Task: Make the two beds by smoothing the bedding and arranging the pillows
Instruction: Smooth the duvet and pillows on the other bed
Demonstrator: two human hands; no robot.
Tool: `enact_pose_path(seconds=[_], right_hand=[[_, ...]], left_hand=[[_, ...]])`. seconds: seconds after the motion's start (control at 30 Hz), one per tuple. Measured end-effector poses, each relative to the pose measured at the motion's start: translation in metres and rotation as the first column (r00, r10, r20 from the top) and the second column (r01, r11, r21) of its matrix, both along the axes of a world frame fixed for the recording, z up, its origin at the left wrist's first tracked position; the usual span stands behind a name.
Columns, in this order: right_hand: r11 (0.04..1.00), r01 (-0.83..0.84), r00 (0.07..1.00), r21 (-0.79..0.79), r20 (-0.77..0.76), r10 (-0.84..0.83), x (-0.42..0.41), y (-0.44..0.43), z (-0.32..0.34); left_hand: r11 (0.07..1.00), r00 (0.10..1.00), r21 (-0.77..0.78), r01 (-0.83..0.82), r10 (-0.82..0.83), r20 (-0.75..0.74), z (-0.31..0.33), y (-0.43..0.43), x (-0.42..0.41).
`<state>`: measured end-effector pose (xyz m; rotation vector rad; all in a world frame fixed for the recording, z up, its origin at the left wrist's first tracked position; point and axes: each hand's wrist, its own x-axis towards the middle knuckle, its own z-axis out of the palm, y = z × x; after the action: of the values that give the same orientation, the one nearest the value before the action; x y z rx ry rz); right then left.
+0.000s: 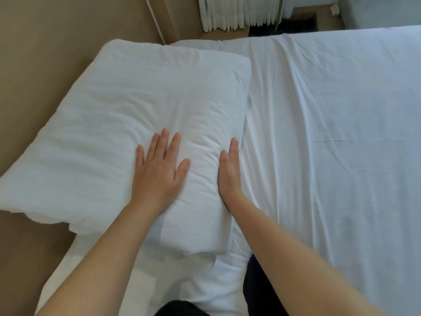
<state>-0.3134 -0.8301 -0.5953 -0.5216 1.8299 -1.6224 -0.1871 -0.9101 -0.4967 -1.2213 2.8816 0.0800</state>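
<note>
The left hand point(159, 172) lies flat on top of the pillow point(141, 106), palm down, with its fingers straight and spread. It grips nothing; it presses into the filling, and the cover dimples and creases around it. The right hand point(229, 172) stands on edge against the pillow's right side, fingers straight and together, thumb on top. It also holds nothing and pushes sideways into the pillow's flank. The pairing looks deliberate. One hand flattens the top while the other squares the side, so the pillow gets shaped rather than lifted.

The pillow is white and plump, and it lies slantwise at what I take to be the head of the bed. Its left side rests against a beige panel point(45, 53), probably a headboard or wall, and its near corner reaches toward the person. I judge it is being set and plumped where it will stay.

Right of the pillow, touching its edge, the white bedding point(330, 133) spreads out wide. Long folds run down it and shallow wrinkles lie close to the pillow, so smoothing on that side looks unfinished.

Beyond the pillow's far corner hang the hems of a pale pleated curtain point(227, 14). Below the pillow, between the forearms, dark clothing point(262, 288) shows, so the person is probably close against the bed. I cannot make out a second bed with certainty.
</note>
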Motion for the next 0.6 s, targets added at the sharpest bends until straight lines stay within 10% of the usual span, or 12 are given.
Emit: enact_pose_path(seconds=[0.47, 0.6], right_hand=[[0.977, -0.200, 0.980, 0.068, 0.019, 0.199, 0.085, 0.092, -0.014], [0.968, -0.249, 0.960, 0.024, 0.138, 0.244, 0.082, 0.108, 0.001]], left_hand=[[0.989, 0.975, 0.052, -0.138, 0.145, -0.171, -0.033, 0.115, 0.102], [0.844, 0.668, 0.400, -0.356, 0.530, -0.522, -0.021, 0.156, 0.085]])
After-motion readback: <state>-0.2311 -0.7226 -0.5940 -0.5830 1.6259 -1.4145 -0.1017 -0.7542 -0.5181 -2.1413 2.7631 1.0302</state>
